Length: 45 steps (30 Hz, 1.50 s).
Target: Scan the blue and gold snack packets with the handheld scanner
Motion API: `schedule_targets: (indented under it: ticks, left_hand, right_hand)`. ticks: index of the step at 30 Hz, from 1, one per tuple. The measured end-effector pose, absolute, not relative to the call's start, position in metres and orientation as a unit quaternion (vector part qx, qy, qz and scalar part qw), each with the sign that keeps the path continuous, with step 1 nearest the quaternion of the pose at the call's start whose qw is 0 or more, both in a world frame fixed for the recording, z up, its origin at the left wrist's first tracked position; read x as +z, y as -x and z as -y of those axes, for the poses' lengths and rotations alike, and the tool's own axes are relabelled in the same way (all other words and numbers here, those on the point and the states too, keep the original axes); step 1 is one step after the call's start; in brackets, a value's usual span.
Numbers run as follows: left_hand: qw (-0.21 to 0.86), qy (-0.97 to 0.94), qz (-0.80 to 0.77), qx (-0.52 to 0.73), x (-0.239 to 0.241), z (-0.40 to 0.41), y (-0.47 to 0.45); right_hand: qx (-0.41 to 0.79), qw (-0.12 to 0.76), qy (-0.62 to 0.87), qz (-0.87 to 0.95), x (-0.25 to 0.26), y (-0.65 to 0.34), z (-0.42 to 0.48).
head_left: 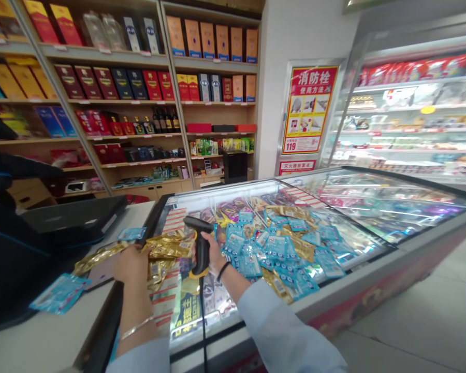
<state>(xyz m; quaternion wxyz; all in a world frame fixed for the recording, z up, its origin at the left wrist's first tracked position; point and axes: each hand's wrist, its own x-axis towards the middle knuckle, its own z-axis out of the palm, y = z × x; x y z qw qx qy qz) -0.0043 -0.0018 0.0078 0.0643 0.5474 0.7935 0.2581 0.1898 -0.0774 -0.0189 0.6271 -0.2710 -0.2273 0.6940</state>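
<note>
My right hand [214, 255] is wrapped round the handle of a black and yellow barcode scanner [202, 254], whose head points left and whose cord hangs down toward me. My left hand [132, 264] grips the near end of gold foil packets [169, 244], just left of the scanner; its fingertips are partly hidden. Another gold packet [97, 257] lies left of this hand, over a flat greyish thing [105, 270]. Blue packets [270, 248] are heaped with gold ones on the freezer's glass lid, right of the scanner.
A chest freezer [415, 254] with glass lids runs to the right. Blue packets [61, 293] lie on the white counter [42, 336] at left, beside a black device [75, 220]. Shelves [140, 57] of boxes and bottles stand behind, and a lit display fridge [415, 109] at right.
</note>
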Motion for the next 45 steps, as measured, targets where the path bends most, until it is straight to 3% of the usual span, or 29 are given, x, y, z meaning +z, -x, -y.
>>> schedule_targets:
  ticks: [6,12,22,33,45]
  left_hand:
    - [-0.044,-0.558,-0.741,0.370,0.032,0.020,-0.025]
    - [-0.022,-0.694,-0.626,0.356,0.053,0.060,-0.138]
    - [0.020,-0.831,-0.476,0.286,0.019,0.086,-0.278]
    - [0.069,-0.894,-0.419,0.145,-0.032,0.061,-0.285]
    - [0.128,-0.900,-0.383,0.165,-0.040,0.042,-0.273]
  right_hand:
    - [0.642,0.667,0.283,0.250,0.017,-0.231,0.092]
    - [0.545,0.721,0.314,0.291,0.054,-0.316,0.130]
    - [0.425,0.771,0.377,0.288,0.026,-0.420,0.171]
    - [0.481,0.725,0.394,0.297,-0.011,-0.476,0.144]
    - [0.458,0.751,0.383,0.283,-0.018,-0.474,0.145]
